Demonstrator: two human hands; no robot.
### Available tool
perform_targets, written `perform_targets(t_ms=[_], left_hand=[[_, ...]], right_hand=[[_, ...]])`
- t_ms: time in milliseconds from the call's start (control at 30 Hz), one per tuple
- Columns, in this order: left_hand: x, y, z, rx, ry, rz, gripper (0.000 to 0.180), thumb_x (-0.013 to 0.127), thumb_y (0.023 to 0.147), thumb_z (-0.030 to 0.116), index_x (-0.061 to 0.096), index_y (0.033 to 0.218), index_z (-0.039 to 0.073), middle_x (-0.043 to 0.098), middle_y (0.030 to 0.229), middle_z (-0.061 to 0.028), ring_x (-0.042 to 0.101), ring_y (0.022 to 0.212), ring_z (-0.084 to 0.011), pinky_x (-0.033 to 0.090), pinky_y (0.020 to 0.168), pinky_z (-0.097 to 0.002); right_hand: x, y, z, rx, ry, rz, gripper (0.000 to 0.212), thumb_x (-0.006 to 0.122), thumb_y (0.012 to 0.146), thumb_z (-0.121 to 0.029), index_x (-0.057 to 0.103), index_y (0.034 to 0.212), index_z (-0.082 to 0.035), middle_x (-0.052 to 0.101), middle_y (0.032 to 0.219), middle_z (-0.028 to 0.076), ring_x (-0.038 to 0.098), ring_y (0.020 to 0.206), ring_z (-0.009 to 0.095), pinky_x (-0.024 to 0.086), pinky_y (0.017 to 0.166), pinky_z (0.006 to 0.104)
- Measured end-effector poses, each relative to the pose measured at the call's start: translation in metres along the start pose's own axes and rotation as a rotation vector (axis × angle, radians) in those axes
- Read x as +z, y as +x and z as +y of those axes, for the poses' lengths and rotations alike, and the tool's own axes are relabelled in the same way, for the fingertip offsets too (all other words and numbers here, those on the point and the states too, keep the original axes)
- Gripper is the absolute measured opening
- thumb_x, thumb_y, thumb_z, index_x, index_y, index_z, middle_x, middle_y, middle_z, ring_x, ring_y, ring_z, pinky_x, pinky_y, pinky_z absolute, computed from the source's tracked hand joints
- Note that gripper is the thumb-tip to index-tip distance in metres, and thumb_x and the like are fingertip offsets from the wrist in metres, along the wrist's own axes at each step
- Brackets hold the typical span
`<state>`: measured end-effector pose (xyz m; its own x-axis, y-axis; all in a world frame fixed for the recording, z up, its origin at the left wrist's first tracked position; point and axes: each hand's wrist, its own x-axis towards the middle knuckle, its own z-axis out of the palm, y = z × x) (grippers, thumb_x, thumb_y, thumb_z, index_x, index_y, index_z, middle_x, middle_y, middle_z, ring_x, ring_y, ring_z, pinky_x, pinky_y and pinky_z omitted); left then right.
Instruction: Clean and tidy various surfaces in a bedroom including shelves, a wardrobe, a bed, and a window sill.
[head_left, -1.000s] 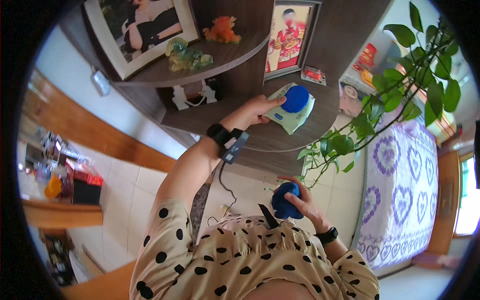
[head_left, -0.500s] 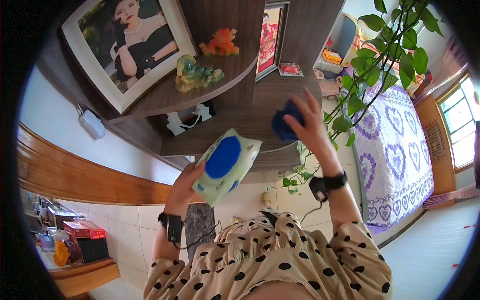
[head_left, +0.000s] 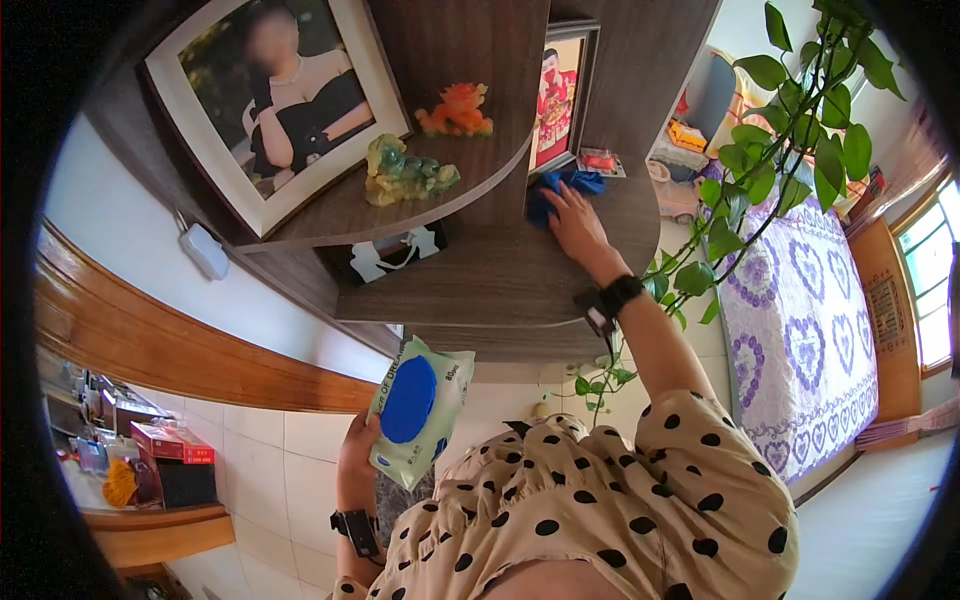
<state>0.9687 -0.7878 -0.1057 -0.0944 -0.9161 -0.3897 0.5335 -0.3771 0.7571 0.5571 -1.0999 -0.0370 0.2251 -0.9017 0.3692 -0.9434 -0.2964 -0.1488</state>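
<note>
My left hand (head_left: 357,448) grips a pale green pack of wet wipes (head_left: 447,405) with a blue oval lid, held low in front of the cabinet. Its thumb lies over the lower edge of the pack. My right hand (head_left: 582,232) reaches far onto the lower shelf (head_left: 480,275) and presses a crumpled blue cloth (head_left: 588,182) against the wood. The cloth bunches under and beyond the fingers, just in front of a framed picture (head_left: 558,100). Beside the cloth is a small item with a red centre (head_left: 600,161).
On the upper curved shelf stand a large framed photo (head_left: 200,140), an orange figurine (head_left: 457,110) and a green figurine (head_left: 408,172). A black-and-white bag (head_left: 385,252) sits below them. A trailing plant (head_left: 740,190) hangs at the right, before a bed (head_left: 800,310).
My right hand has gone from above the shelf's front edge to its back, spreading the blue cloth there. The left hand with the wipes pack has dropped lower.
</note>
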Motion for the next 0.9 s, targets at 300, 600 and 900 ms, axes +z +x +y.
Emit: perform_targets(t_ms=[300,600,900], left_hand=[[0.029,0.005,0.009,-0.002,0.006,-0.068,0.05,0.062,0.095,0.031,0.05,0.125,-0.007,0.066,0.11,-0.0119,0.066,0.093,-0.0188,0.055,0.08,-0.033],[0.021,0.015,-0.011,-0.047,0.063,0.06,0.054,0.069,0.091,0.028,0.048,0.128,-0.004,0.065,0.112,-0.0102,0.065,0.093,-0.0178,0.054,0.082,-0.0322],[0.01,0.004,-0.009,-0.041,0.043,-0.029,0.051,0.065,0.093,0.029,0.05,0.128,-0.006,0.065,0.113,-0.0106,0.065,0.097,-0.0165,0.052,0.084,-0.0305]], right_hand=[[-0.067,-0.084,-0.069,-0.154,0.234,-0.05,0.048,0.064,0.084,-0.02,0.055,0.13,-0.009,0.041,0.144,0.022,0.042,0.13,0.039,0.036,0.109,0.0463],[-0.022,-0.037,0.046,0.242,-0.152,0.162,0.054,0.059,0.089,-0.029,0.047,0.137,-0.008,0.037,0.145,0.029,0.037,0.134,0.044,0.032,0.109,0.0505],[-0.013,-0.01,0.065,0.529,-0.293,0.133,0.06,0.051,0.094,-0.04,0.04,0.142,-0.005,0.034,0.147,0.031,0.033,0.137,0.042,0.031,0.109,0.0518]])
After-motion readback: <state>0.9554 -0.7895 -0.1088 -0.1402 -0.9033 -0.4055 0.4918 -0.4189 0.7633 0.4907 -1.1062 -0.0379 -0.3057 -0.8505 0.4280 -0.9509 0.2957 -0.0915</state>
